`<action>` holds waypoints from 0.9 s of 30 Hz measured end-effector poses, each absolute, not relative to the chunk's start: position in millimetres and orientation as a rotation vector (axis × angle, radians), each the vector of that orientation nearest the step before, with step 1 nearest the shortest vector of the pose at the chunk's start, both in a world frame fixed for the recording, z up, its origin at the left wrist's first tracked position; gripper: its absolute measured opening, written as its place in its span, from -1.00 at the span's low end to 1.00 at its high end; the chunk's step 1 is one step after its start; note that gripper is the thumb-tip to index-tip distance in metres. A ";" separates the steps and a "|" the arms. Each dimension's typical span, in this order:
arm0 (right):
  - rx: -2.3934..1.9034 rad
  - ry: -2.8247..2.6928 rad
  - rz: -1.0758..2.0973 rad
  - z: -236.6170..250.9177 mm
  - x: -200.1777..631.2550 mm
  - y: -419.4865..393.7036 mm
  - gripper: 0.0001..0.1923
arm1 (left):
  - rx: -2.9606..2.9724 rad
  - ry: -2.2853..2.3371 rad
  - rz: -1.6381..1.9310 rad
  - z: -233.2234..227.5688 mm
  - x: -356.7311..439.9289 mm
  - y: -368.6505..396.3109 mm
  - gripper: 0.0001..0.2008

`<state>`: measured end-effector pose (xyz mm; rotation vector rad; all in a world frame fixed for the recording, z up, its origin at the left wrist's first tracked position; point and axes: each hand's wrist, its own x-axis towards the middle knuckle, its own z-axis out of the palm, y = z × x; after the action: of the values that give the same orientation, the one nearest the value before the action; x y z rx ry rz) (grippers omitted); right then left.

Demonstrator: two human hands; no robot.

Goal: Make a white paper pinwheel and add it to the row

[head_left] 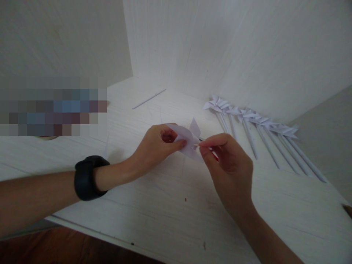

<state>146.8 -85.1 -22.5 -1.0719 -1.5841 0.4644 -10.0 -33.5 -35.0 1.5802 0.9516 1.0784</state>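
My left hand (158, 145) pinches a folded white paper pinwheel (188, 141) above the white table (170, 205). A black band sits on that wrist. My right hand (229, 167) meets the pinwheel's middle from the right, with thumb and forefinger closed on a thin pin-like piece (198, 145) at the paper's centre. A small red part shows under the right fingers. What the pin is made of I cannot tell.
Several finished white pinwheels on paper sticks (255, 126) lie in a row at the right, against the white wall. One loose white stick (150, 98) lies at the back. A blurred patch covers the left. The table's front edge runs below my arms.
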 end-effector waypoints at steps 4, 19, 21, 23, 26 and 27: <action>-1.127 -1.614 0.527 -27.0 146.1 -81.9 -0.88 | 1.628 0.922 1.073 -35.1 -9.4 -34.3 -0.93; -1.178 -1.789 0.153 -25.1 151.2 -85.0 -0.78 | 1.455 1.010 0.985 -37.9 -8.9 -33.9 -0.87; -1.164 -1.913 -0.018 -23.0 152.0 -84.8 -0.73 | 1.443 1.007 0.980 -38.6 -9.1 -33.5 -0.86; -1.148 -1.982 -0.114 -22.5 153.6 -83.7 -0.71 | 1.443 0.991 0.977 -38.7 -9.1 -33.5 -0.86; -1.150 -2.010 -0.144 -24.1 156.4 -81.5 -0.67 | 1.415 1.000 0.971 -38.0 -8.4 -34.0 -0.84; -1.148 -2.015 -0.151 -24.7 157.1 -81.1 -0.66 | 1.403 1.009 0.971 -37.9 -8.2 -34.1 -0.83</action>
<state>157.1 -81.1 -24.7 -1.1482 -2.0149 -0.1506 -8.2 -34.1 -37.9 1.4030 1.0091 0.9714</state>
